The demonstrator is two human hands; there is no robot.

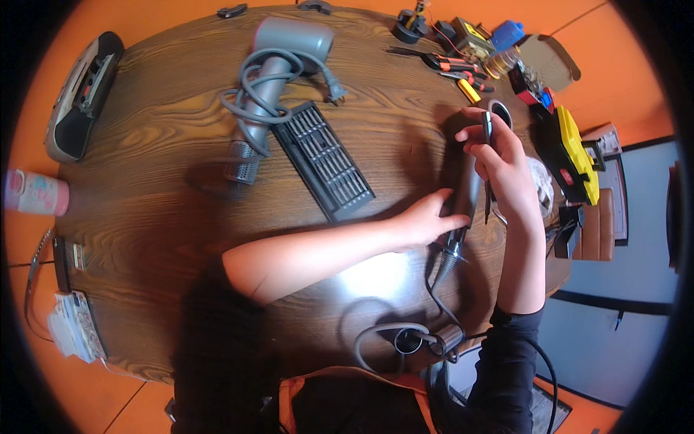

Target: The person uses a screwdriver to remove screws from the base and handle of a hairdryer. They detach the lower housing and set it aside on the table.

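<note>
A dark grey hair dryer (470,189) lies on the right side of the table, its round head partly hidden behind my right hand. My left hand (425,220) is closed round the lower handle, near a ribbed cord end (448,262). Upright in the fingers of my right hand (500,155) is a slim dark screwdriver (487,204), its tip pointing down beside the handle. Left of my hands lies a black case of screwdriver bits (329,163). Beyond it rests a second grey hair dryer (271,79), with its cord looped round the handle.
Two cylindrical pieces, a dark ring (408,341) and a grey sleeve (447,340), lie by the cord at the near edge. Pliers (463,69), a yellow-and-black tool case (575,155) and small boxes crowd the far right. A speaker-like device (83,98) and pink cup (43,194) stand left.
</note>
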